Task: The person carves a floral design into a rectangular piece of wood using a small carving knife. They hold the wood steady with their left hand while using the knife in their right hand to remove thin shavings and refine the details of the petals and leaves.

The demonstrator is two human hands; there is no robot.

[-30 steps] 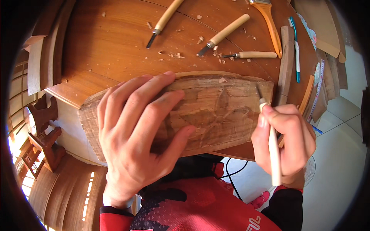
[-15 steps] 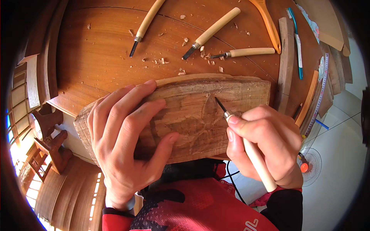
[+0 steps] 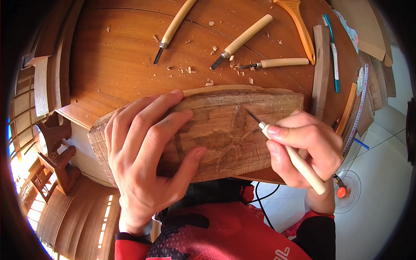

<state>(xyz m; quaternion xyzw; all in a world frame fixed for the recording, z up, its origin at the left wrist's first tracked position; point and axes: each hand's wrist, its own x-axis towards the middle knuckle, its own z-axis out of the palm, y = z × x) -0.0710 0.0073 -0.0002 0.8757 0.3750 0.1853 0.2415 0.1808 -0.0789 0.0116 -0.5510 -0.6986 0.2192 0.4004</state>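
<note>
A thick wooden block (image 3: 277, 102) with a petal-shaped relief carved in its face rests at the near edge of the table. Across its left part lies my left hand (image 3: 147, 143), fingers spread and pressed on the wood. My right hand (image 3: 307, 147) grips a carving chisel (image 3: 305, 169) by its pale wooden handle, much like a pen. The dark blade points up and left at the right edge of the upper petal. Whether the tip touches the wood I cannot tell.
Beyond the block lie three more carving chisels (image 3: 248, 35), scattered wood shavings (image 3: 187, 70) and an orange-handled brush (image 3: 300, 26). To the right are a wooden strip (image 3: 320, 65), a toothbrush (image 3: 334, 56) and a measuring tape (image 3: 360, 99). A fan (image 3: 348, 190) stands on the floor.
My right hand has shifted right with the chisel, and the blade tip has moved slightly right along the petal. The left hand stays on the block; the whole view has shifted a little.
</note>
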